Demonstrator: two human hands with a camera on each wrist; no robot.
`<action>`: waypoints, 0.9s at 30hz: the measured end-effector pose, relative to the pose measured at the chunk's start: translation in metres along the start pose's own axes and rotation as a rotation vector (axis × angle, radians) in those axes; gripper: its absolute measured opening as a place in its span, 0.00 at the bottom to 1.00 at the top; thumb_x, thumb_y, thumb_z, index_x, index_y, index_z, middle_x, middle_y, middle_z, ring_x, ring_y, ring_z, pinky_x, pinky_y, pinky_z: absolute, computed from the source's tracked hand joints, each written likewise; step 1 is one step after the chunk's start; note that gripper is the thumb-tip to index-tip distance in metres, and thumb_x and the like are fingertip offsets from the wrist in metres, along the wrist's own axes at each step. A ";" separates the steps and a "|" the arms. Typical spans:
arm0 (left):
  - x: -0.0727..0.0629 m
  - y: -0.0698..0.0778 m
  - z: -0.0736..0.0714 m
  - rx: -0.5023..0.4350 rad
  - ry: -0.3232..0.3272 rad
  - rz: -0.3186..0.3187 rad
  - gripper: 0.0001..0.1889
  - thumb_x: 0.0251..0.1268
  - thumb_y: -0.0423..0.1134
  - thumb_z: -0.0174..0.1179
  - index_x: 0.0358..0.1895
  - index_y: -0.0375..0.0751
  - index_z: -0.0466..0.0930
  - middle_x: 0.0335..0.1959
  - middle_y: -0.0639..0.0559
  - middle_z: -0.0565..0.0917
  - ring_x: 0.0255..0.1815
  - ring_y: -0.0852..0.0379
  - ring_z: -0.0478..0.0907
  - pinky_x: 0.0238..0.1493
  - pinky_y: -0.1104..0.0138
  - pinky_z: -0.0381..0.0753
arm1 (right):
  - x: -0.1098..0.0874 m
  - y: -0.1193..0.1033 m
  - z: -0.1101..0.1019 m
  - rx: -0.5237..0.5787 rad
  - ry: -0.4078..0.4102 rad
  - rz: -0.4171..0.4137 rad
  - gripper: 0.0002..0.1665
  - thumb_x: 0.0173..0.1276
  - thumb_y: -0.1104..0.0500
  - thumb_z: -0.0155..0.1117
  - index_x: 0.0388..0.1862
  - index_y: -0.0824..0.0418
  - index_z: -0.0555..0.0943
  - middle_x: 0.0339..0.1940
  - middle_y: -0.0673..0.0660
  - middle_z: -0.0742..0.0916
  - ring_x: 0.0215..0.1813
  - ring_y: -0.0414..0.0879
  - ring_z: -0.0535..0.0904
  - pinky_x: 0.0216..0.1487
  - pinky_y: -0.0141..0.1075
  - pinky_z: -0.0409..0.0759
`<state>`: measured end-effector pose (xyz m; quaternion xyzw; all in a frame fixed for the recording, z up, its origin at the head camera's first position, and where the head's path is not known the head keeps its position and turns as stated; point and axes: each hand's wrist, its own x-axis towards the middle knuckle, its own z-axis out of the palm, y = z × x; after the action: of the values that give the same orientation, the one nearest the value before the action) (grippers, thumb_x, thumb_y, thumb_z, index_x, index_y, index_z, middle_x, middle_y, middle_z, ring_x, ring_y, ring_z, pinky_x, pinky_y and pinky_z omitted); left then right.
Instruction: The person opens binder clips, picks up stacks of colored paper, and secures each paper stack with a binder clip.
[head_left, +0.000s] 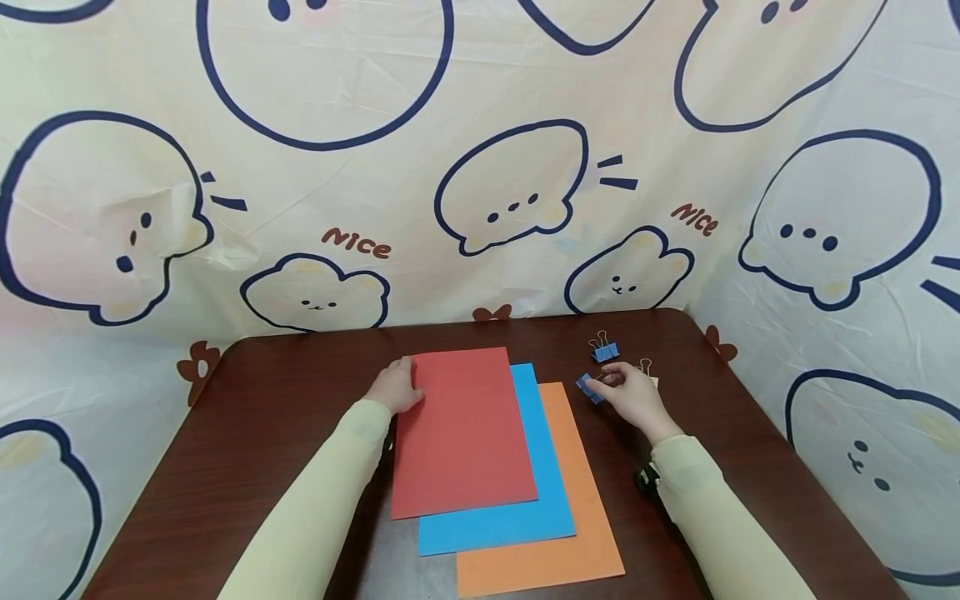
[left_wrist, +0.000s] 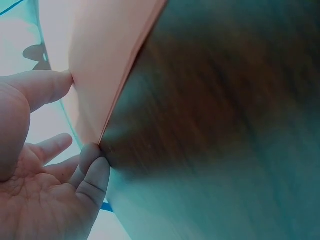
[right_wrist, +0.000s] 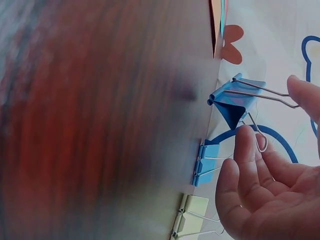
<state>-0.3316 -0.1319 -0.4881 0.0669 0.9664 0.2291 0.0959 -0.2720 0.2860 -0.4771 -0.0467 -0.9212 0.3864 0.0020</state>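
Note:
My left hand (head_left: 393, 387) is at the far left corner of a red sheet of paper (head_left: 465, 433). The left wrist view has its thumb on the paper's face and fingertips right at the edge. My right hand (head_left: 633, 396) holds a blue binder clip (head_left: 588, 388) by its wire handles. In the right wrist view, the thumb is on one handle and the fingers are at the other, with the clip (right_wrist: 237, 97) tilted and its body pointing away from the palm. Under the red sheet, staggered to the right and nearer, lie a blue sheet (head_left: 555, 467) and an orange sheet (head_left: 592, 508).
A second blue binder clip (head_left: 604, 353) stands on the dark wooden table (head_left: 300, 375) beyond my right hand. A pale yellow binder clip (right_wrist: 196, 212) is partly hidden behind that hand in the head view. A patterned curtain (head_left: 412, 292) closes off the far side.

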 end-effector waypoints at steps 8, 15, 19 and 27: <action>0.001 0.000 0.002 0.000 0.017 0.012 0.37 0.72 0.39 0.64 0.75 0.24 0.58 0.73 0.27 0.68 0.72 0.30 0.68 0.73 0.44 0.69 | 0.000 0.001 -0.001 0.003 -0.002 0.003 0.35 0.73 0.42 0.67 0.65 0.66 0.75 0.57 0.66 0.84 0.57 0.59 0.80 0.57 0.51 0.83; -0.004 0.003 0.002 0.010 0.034 0.007 0.35 0.72 0.38 0.64 0.74 0.24 0.59 0.71 0.26 0.69 0.69 0.29 0.67 0.72 0.43 0.69 | -0.001 0.002 -0.002 0.007 -0.006 0.009 0.35 0.73 0.42 0.67 0.66 0.65 0.74 0.57 0.65 0.83 0.58 0.59 0.80 0.57 0.51 0.82; -0.004 0.004 0.002 0.035 0.038 0.009 0.35 0.72 0.38 0.64 0.73 0.24 0.59 0.71 0.26 0.69 0.68 0.30 0.65 0.72 0.44 0.68 | -0.001 0.002 -0.002 0.006 -0.002 0.006 0.35 0.73 0.42 0.67 0.67 0.66 0.74 0.57 0.66 0.83 0.58 0.59 0.80 0.56 0.51 0.82; -0.001 0.004 0.003 0.051 0.031 0.021 0.34 0.72 0.37 0.64 0.72 0.23 0.60 0.70 0.26 0.71 0.68 0.32 0.65 0.71 0.45 0.65 | -0.001 0.002 -0.002 0.007 0.002 0.005 0.35 0.73 0.42 0.67 0.66 0.66 0.75 0.57 0.66 0.84 0.57 0.59 0.80 0.56 0.51 0.82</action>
<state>-0.3300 -0.1272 -0.4888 0.0757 0.9725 0.2063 0.0769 -0.2704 0.2886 -0.4777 -0.0492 -0.9198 0.3894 0.0023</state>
